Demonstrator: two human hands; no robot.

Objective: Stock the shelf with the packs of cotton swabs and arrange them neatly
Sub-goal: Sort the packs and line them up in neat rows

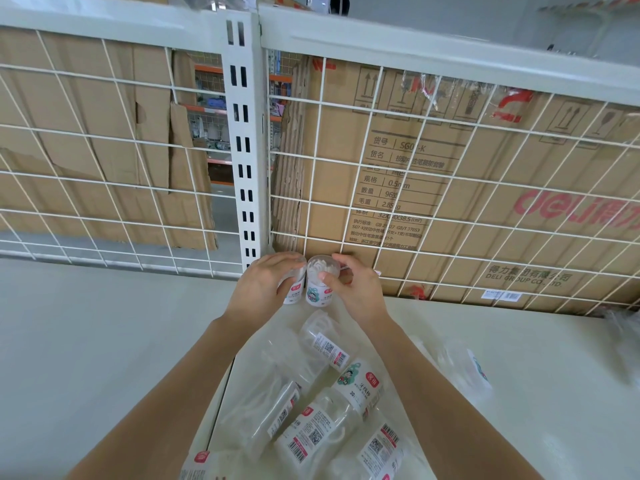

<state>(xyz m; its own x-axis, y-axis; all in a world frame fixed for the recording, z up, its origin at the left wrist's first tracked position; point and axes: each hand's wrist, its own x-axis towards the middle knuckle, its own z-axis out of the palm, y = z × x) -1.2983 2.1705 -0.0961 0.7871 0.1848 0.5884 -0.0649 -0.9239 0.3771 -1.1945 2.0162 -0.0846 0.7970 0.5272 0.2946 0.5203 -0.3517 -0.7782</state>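
Head view: the left hand (pixel 261 289) curls its fingers round the left pack (pixel 293 295) of cotton swabs, and the right hand (pixel 356 292) pinches the right pack (pixel 317 294) between thumb and fingers, just beside it at 3 o'clock. Both stand upright on the shelf (pixel 104 341) against the wire grid (pixel 346 188). Loose packs (pixel 322 420) lie at 6 o'clock of the hands.

The packs (pixel 322 431) are formed of clear glossy plastic. The shelf deck (pixel 104 341) is finished smooth and matt. The grille (pixel 416 148) is made of white-coated metal wire; the carton (pixel 485 188), of matt corrugated cardboard.
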